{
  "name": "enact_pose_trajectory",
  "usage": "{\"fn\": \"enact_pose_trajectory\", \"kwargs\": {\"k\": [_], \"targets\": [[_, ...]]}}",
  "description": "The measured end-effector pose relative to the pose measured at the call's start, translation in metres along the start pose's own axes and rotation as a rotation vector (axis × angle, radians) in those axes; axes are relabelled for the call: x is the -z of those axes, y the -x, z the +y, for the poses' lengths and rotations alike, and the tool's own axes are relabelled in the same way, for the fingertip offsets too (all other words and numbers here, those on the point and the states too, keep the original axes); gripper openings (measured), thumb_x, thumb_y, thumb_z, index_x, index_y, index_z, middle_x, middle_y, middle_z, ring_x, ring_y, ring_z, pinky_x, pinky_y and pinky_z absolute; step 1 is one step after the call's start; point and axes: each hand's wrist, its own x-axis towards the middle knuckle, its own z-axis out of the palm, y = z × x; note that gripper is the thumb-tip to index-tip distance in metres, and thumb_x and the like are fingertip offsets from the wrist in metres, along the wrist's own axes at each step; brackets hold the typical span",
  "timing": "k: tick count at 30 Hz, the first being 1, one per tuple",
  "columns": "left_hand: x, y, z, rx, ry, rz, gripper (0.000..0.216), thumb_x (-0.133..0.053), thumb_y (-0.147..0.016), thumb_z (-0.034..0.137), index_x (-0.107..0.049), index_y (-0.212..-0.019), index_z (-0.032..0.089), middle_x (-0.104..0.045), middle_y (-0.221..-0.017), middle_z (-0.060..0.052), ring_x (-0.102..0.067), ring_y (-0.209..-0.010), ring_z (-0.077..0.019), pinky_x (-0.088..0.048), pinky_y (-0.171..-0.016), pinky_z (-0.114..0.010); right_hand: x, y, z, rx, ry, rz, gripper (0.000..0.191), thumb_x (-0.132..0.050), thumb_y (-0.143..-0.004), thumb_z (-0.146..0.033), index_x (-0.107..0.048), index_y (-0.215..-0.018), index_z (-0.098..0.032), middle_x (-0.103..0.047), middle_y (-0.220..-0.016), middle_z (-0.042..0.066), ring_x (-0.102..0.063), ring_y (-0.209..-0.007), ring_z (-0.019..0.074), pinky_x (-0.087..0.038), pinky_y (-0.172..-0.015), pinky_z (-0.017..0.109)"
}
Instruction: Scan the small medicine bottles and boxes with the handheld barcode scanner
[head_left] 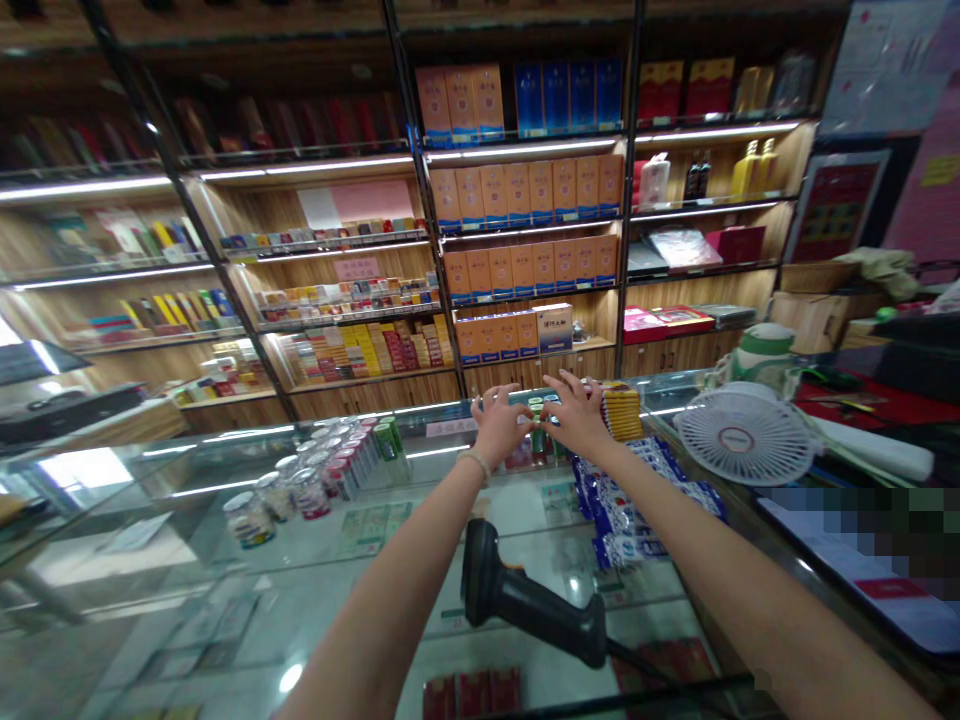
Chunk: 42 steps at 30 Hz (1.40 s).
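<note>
My left hand (498,428) and my right hand (576,418) reach out over the glass counter (315,610), fingers curled and thumbs close together. Between them is a small green container (535,412), with my fingertips against its two sides; my hands cover part of it. Below my wrists lies a black handheld barcode scanner (525,590), its cable running right. Right of my right hand stands a stack of yellow packs (621,410). Blue-and-white packets (626,548) lie under my right forearm.
Rows of clear-lidded jars (250,520) and small green canisters (388,437) stand left on the counter. At right are a white fan (739,435), a green-lidded jug (763,350) and a tablet-like screen (862,570). Shelves with orange boxes (521,195) line the wall behind.
</note>
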Motion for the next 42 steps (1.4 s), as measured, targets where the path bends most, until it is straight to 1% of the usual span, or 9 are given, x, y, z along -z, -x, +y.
{"fn": "enact_pose_trajectory", "kwargs": {"k": [3, 7, 12, 17, 21, 27, 34, 42], "targets": [[-0.003, 0.002, -0.001, -0.017, -0.004, 0.009, 0.007, -0.072, -0.083, 0.035, -0.078, -0.086, 0.032, -0.055, -0.145, -0.002, -0.038, -0.138, -0.0337, -0.021, -0.112, -0.066, -0.001, 0.001, 0.0, 0.003, 0.007, 0.011, 0.01, -0.067, -0.084, -0.032, -0.074, -0.082, -0.026, -0.051, -0.15, 0.008, -0.031, -0.144, 0.0351, -0.018, -0.113, 0.066], [-0.004, 0.005, -0.003, -0.1, -0.036, 0.031, 0.01, -0.072, -0.083, 0.036, -0.076, -0.091, 0.032, -0.055, -0.144, -0.002, -0.037, -0.14, -0.0321, -0.018, -0.115, -0.064, -0.002, 0.002, 0.0, 0.001, 0.022, 0.011, 0.009, -0.066, -0.085, -0.031, -0.074, -0.085, -0.026, -0.051, -0.15, 0.007, -0.032, -0.144, 0.0345, -0.019, -0.113, 0.066], [-0.006, 0.01, -0.009, -0.204, -0.096, 0.044, 0.026, -0.076, -0.079, 0.03, -0.072, -0.104, 0.032, -0.053, -0.147, -0.005, -0.037, -0.141, -0.0314, -0.014, -0.118, -0.061, -0.006, 0.004, 0.001, 0.005, 0.022, 0.019, 0.011, -0.064, -0.085, -0.029, -0.074, -0.088, -0.026, -0.052, -0.15, 0.008, -0.031, -0.144, 0.0338, -0.018, -0.114, 0.065], [-0.012, 0.013, -0.012, -0.2, -0.108, 0.077, 0.036, -0.078, -0.077, 0.028, -0.068, -0.112, 0.032, -0.049, -0.151, -0.006, -0.037, -0.141, -0.0315, -0.017, -0.118, -0.058, -0.01, 0.006, 0.002, -0.001, 0.013, 0.016, 0.012, -0.065, -0.085, -0.031, -0.074, -0.091, -0.026, -0.052, -0.15, 0.009, -0.032, -0.143, 0.0346, -0.018, -0.113, 0.064], [-0.018, 0.015, -0.015, -0.191, -0.11, 0.087, 0.043, -0.078, -0.076, 0.03, -0.065, -0.117, 0.031, -0.048, -0.15, -0.007, -0.038, -0.141, -0.031, -0.02, -0.118, -0.056, -0.011, 0.006, 0.002, -0.004, 0.015, 0.01, 0.015, -0.065, -0.085, -0.033, -0.074, -0.094, -0.026, -0.051, -0.15, 0.009, -0.031, -0.143, 0.0351, -0.017, -0.113, 0.063], [-0.027, 0.014, -0.022, -0.2, -0.126, 0.096, 0.04, -0.078, -0.077, 0.031, -0.064, -0.115, 0.03, -0.05, -0.149, -0.006, -0.04, -0.139, -0.0297, -0.021, -0.118, -0.054, -0.01, 0.006, 0.003, -0.034, 0.016, -0.033, 0.019, -0.061, -0.087, -0.036, -0.075, -0.096, -0.027, -0.048, -0.153, 0.007, -0.029, -0.145, 0.0339, -0.012, -0.115, 0.062], [-0.03, 0.013, -0.02, -0.202, -0.13, 0.106, 0.036, -0.075, -0.079, 0.033, -0.063, -0.113, 0.03, -0.049, -0.149, -0.006, -0.039, -0.14, -0.0282, -0.02, -0.118, -0.053, -0.007, 0.005, 0.0, -0.051, 0.013, -0.053, 0.024, -0.055, -0.089, -0.035, -0.075, -0.099, -0.027, -0.047, -0.154, 0.007, -0.027, -0.145, 0.0326, -0.01, -0.116, 0.061], [-0.035, 0.012, -0.02, -0.191, -0.13, 0.109, 0.035, -0.074, -0.081, 0.033, -0.062, -0.113, 0.03, -0.05, -0.149, -0.006, -0.04, -0.139, -0.0277, -0.021, -0.117, -0.053, -0.006, 0.005, -0.001, -0.085, 0.032, -0.064, 0.027, -0.053, -0.088, -0.034, -0.075, -0.102, -0.026, -0.046, -0.155, 0.008, -0.027, -0.145, 0.0321, -0.009, -0.115, 0.059]]}}
